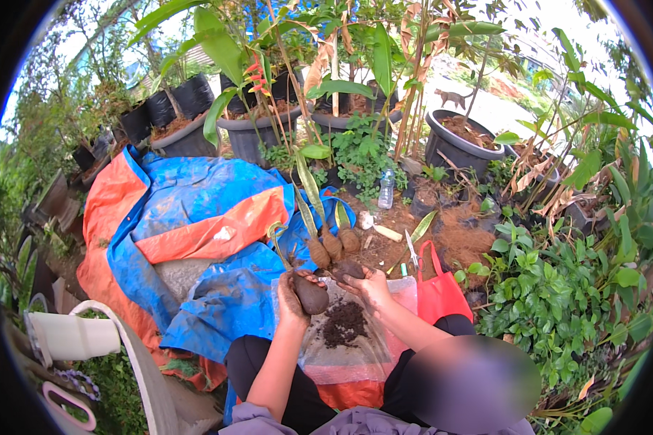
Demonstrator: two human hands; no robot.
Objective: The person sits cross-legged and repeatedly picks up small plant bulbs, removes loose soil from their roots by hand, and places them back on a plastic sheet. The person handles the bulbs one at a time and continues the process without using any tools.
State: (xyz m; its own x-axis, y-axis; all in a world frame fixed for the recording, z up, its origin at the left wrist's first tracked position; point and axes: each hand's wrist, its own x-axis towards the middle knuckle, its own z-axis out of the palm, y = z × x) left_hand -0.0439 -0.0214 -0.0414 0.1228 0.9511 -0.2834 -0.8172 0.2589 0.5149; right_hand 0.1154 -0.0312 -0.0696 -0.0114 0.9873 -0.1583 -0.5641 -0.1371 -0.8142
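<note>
My left hand (289,303) holds a smooth, dark ball of soil (312,298) with a snake plant leaf (279,247) rising from it. In my right hand (374,289) is a dark lump of soil (348,269), close beside the ball. Below both hands, loose crumbled soil (344,325) lies on a clear plastic sheet (316,363) between my knees. Just beyond them stand several fibre-wrapped root balls, one on the left (319,253) and one on the right (349,240), with upright variegated leaves. Soil covers my fingers.
A crumpled blue and orange tarpaulin (196,187) spreads to the left. Scissors (412,249), a red bag (441,300), brown fibre (462,243) and a plastic bottle (386,188) lie or stand ahead and right. Large potted plants (460,142) line the back, near a cat (453,99).
</note>
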